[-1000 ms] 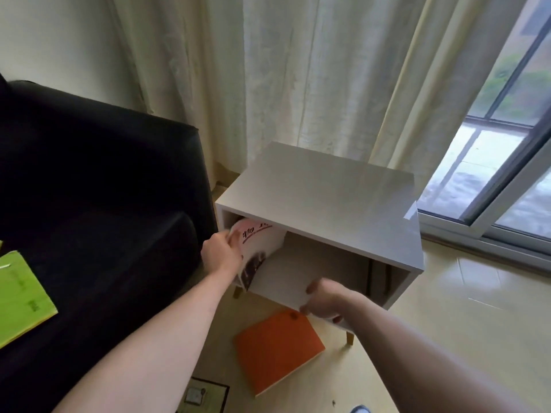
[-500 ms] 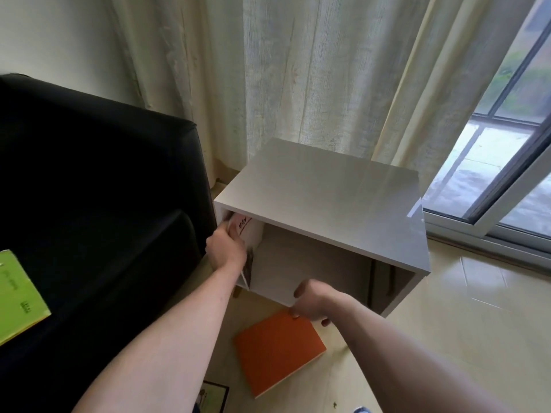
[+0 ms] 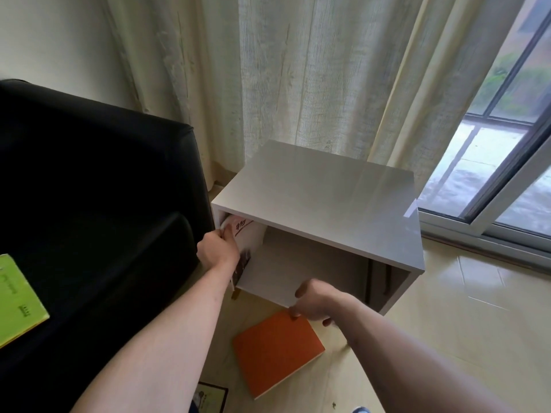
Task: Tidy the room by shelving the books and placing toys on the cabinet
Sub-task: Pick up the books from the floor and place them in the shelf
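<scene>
From the head camera, we're looking down at a grey-topped cabinet (image 3: 322, 198) standing between a black sofa (image 3: 98, 204) and the sliding window (image 3: 507, 174), curtain (image 3: 298, 70) hanging behind it. Our left hand (image 3: 219, 248) grips a white book (image 3: 249, 238), thumb curled over its cover, with the book standing tilted just inside the cabinet's left wall, its top edge tucked under the front lip. Our right hand (image 3: 316, 302) curls over the front edge of the cabinet's bottom shelf, fingers wrapped underneath. To the right of the book, the compartment is open all the way to the far wall. On the floor below lies an orange book (image 3: 277, 353), one corner under our right hand. A green book (image 3: 18, 299) rests on the sofa seat at the left edge.
</scene>
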`<state>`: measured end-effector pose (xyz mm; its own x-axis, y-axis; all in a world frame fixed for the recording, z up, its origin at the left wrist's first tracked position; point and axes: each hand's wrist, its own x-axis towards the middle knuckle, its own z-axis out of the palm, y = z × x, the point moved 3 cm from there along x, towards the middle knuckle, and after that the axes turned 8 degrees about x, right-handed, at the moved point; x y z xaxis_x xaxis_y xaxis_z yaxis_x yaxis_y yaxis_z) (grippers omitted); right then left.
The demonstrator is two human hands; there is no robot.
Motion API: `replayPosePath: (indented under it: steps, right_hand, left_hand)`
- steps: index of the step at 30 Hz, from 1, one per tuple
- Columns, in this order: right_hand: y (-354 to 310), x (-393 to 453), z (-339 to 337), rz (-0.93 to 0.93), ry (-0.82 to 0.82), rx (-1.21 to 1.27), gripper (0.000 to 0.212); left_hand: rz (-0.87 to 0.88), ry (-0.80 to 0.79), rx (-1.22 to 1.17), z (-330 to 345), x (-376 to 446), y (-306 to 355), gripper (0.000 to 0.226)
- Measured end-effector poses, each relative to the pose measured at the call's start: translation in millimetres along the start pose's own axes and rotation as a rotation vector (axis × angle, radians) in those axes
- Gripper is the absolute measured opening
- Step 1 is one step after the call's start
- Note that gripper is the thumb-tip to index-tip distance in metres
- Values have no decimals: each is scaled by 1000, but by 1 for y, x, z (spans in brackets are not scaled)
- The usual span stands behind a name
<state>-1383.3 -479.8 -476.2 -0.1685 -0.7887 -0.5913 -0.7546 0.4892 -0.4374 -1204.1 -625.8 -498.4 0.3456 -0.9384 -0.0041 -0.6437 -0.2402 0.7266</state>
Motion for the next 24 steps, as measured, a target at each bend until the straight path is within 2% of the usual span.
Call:
replayPosePath:
  steps: [9, 13, 17, 20, 24]
  right_hand:
    - [-4, 3, 2, -12, -8, 11, 47]
    - [-4, 4, 3, -17, -11, 5, 47]
    - [-5, 5, 2, -15, -12, 4, 48]
    - [-4, 7, 3, -10, -10, 4, 48]
    - [-4, 9, 6, -5, -8, 11, 49]
  left_hand:
    - [-104, -40, -123, 6, 3, -3, 42]
    - [-55, 9, -133, 5, -2, -3, 35]
    - [50, 82, -182, 1, -5, 6, 39]
    - [19, 95, -238, 2, -6, 4, 37]
    - [-11, 40, -195, 7, -8, -1, 37]
